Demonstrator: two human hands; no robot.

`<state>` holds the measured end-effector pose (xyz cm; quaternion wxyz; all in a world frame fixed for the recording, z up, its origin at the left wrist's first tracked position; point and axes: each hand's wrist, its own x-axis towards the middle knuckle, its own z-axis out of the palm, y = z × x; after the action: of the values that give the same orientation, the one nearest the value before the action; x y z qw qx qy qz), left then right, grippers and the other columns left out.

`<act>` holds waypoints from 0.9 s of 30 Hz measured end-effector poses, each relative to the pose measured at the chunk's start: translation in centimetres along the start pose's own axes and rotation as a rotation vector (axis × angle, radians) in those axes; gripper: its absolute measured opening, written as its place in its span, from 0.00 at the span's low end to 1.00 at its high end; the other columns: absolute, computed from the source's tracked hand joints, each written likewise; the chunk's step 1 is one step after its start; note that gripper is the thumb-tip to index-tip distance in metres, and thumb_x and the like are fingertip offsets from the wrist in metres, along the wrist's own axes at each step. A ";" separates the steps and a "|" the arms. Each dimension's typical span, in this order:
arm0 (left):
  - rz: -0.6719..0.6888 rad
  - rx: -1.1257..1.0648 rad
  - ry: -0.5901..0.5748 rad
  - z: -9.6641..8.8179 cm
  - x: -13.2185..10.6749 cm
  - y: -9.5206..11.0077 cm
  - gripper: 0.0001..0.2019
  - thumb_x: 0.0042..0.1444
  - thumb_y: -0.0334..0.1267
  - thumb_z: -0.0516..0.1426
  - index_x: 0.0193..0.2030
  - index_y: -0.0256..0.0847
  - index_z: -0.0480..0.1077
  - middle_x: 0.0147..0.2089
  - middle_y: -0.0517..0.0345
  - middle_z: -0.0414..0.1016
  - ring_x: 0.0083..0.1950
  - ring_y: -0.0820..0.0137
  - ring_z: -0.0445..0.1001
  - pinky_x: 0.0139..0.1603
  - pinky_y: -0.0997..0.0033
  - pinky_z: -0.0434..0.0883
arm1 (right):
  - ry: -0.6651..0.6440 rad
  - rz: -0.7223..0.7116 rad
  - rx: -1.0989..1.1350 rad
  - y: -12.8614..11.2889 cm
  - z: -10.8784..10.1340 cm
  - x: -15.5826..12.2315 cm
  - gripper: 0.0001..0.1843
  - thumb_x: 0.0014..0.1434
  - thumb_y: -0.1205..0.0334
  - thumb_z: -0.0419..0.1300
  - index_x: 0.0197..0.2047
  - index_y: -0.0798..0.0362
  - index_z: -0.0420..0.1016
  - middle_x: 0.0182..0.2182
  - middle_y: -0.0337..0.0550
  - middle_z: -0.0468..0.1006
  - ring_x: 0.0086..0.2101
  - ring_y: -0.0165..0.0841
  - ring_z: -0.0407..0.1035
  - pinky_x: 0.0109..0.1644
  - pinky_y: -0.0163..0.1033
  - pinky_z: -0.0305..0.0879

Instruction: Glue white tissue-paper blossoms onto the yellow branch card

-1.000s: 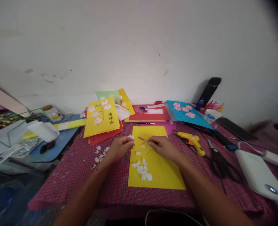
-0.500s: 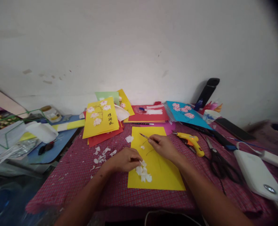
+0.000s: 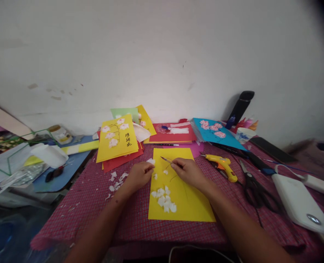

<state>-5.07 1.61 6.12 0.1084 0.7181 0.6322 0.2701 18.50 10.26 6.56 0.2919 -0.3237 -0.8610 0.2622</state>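
Note:
My right hand (image 3: 188,171) is closed on a thin paintbrush (image 3: 166,160), its tip pointing left over the upper part of a yellow sheet (image 3: 197,204). Faint curved stem lines run across that sheet. My left hand (image 3: 140,175) is at the sheet's left edge, fingers pinched together; what is between them, if anything, is too small to tell. Just beyond its fingertips lies a white paper piece (image 3: 151,161). A cluster of white paper petals (image 3: 164,200) rests on the lower left of the sheet, with one small petal (image 3: 165,172) near the brush.
White scraps (image 3: 118,182) lie left of the sheet. To the right are a yellow glue gun (image 3: 223,167), black scissors (image 3: 253,186) and a white power bank (image 3: 299,204). Behind stand finished yellow cards (image 3: 116,138), a red card (image 3: 156,136), a blue card (image 3: 208,135) and a paper cup (image 3: 244,135).
My left hand has moved up and left, from the petal cluster to beside the white paper piece. More of the cluster shows. My right hand and the paintbrush have shifted slightly left.

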 end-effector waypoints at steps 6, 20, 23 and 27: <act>-0.054 0.011 0.000 0.5 0.3 -0.5 0.11 0.57 0.33 0.54 0.41 0.42 0.78 0.43 0.56 0.81 0.43 0.66 0.77 0.44 0.71 0.70 | 0.004 -0.006 -0.032 0.2 0.1 0.0 0.12 0.65 0.59 0.53 0.32 0.50 0.73 0.28 0.38 0.77 0.29 0.32 0.70 0.31 0.34 0.57; -0.051 -0.077 -0.047 0.1 0.0 -0.4 0.12 0.60 0.35 0.52 0.43 0.43 0.77 0.42 0.58 0.81 0.41 0.67 0.77 0.41 0.72 0.69 | -0.204 -0.129 -0.350 -1.3 0.0 -0.7 0.18 0.63 0.65 0.52 0.53 0.50 0.75 0.44 0.47 0.81 0.42 0.38 0.74 0.44 0.38 0.61; -0.041 -0.069 -0.076 0.5 0.0 -0.8 0.12 0.59 0.35 0.52 0.44 0.42 0.76 0.41 0.57 0.81 0.40 0.67 0.77 0.41 0.71 0.70 | -0.177 -0.062 -0.355 -1.4 -0.1 -0.7 0.15 0.65 0.63 0.51 0.51 0.51 0.74 0.41 0.46 0.82 0.40 0.38 0.74 0.41 0.38 0.60; -0.009 -0.026 -0.069 0.6 0.0 -0.7 0.11 0.58 0.35 0.55 0.45 0.41 0.76 0.42 0.54 0.80 0.41 0.66 0.76 0.42 0.69 0.70 | -0.154 -0.055 -0.365 -1.4 -0.2 -0.6 0.11 0.64 0.63 0.53 0.46 0.50 0.75 0.40 0.45 0.81 0.40 0.36 0.73 0.41 0.37 0.59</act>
<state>-5.38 1.86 5.28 0.1406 0.7226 0.6277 0.2531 18.47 8.94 7.45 0.1689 -0.3265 -0.9225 0.1175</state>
